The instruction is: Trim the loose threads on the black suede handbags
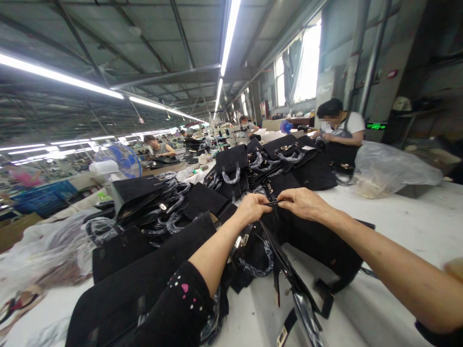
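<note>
Above the middle of a broad white work surface (408, 226), I have the bare left hand (252, 207) and the bare right hand (303, 202) nearly meeting, thumb and fingertips of each pinching a thin dark strip (272, 203) that bridges the small gap between them. Whether the strip is joined to anything beneath it, I cannot tell from my distant post. Below the right forearm a large soft black fabric bag (321, 241) lies tilted, while slim black straps with metal ends (289, 320) trail toward the surface's near edge; a shiny silver-coloured metal clasp (241, 241) and a curved handle wrapped in clear plastic (267, 262) sit to their left. For good handling, I judge, the two pinches should be level and close, the tension light and even so the strip does not twist, with the fingertips off its centre to leave that part in sight. The loose straps also deserve care, as they could snag on the clasp. A heap of black bags with plastic-wrapped handles (231, 159) spreads toward the surface's far edge, where, on the right, a co-worker in a white top (358, 125) bends over work near crumpled clear plastic sheeting (394, 166).
</note>
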The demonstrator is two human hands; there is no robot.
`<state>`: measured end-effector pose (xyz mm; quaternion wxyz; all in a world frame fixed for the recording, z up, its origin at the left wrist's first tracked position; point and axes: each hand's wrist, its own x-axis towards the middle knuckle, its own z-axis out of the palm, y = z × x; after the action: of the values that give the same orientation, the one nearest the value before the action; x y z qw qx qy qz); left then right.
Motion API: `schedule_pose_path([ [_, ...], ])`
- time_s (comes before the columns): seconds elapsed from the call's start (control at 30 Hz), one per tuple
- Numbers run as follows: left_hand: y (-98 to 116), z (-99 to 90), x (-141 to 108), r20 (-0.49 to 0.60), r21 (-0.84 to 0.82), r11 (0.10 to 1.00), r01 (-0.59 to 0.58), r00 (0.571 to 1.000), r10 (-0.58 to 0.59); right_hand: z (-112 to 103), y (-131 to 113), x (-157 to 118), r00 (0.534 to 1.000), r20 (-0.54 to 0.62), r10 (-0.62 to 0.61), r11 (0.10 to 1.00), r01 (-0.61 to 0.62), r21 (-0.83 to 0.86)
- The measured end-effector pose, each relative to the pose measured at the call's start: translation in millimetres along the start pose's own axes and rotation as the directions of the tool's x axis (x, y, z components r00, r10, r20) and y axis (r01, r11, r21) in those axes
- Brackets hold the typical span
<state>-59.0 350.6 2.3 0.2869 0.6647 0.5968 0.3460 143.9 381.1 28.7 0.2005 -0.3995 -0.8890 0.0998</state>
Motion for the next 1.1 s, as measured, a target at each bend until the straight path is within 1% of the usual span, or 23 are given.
schedule_pose_path([
  [0.1,-1.2,0.3,-1.3,-0.009,0.016,1.000,-0.006,1.000,0.007,2.2,-2.6,3.4,0.999,-0.001,-0.033,0.999,0.033,0.007],
  [0.27,3.6,-0.7,-6.0,-0.033,0.029,0.999,-0.020,0.999,0.021,4.3,-10.4,5.9,1.000,-0.021,-0.011,1.000,0.010,-0.026],
  [0.43,13.6,-1.6,-9.6,-0.092,0.137,0.988,-0.068,0.992,0.081,6.4,-15.8,5.2,0.999,-0.050,0.014,1.000,-0.015,-0.021],
  [0.5,15.9,-1.0,-9.9,-0.098,0.164,0.984,-0.074,0.991,0.091,6.5,-12.7,5.3,0.999,-0.033,0.005,1.000,-0.005,0.016],
  [0.63,18.4,0.8,-10.6,-0.117,0.207,0.976,-0.065,0.989,0.091,5.5,1.3,5.9,0.999,0.037,-0.039,0.990,0.034,0.134],
  [0.77,21.9,1.0,-13.1,-0.123,0.229,0.971,-0.069,0.987,0.099,5.5,9.7,6.3,0.997,0.055,-0.052,0.982,0.041,0.184],
  [0.9,26.6,0.5,-16.6,-0.112,0.245,0.966,-0.087,0.987,0.117,6.3,3.4,6.1,0.997,0.036,-0.071,0.987,0.065,0.146],
  [1.0,29.5,1.2,-18.2,-0.107,0.277,0.955,-0.104,0.985,0.138,7.4,-4.5,5.5,0.995,0.028,-0.100,0.992,0.098,0.074],
  [1.1,31.3,2.0,-19.4,-0.127,0.325,0.940,-0.100,0.981,0.148,8.0,-9.1,3.8,0.994,0.010,-0.104,0.995,0.104,-0.007],
])
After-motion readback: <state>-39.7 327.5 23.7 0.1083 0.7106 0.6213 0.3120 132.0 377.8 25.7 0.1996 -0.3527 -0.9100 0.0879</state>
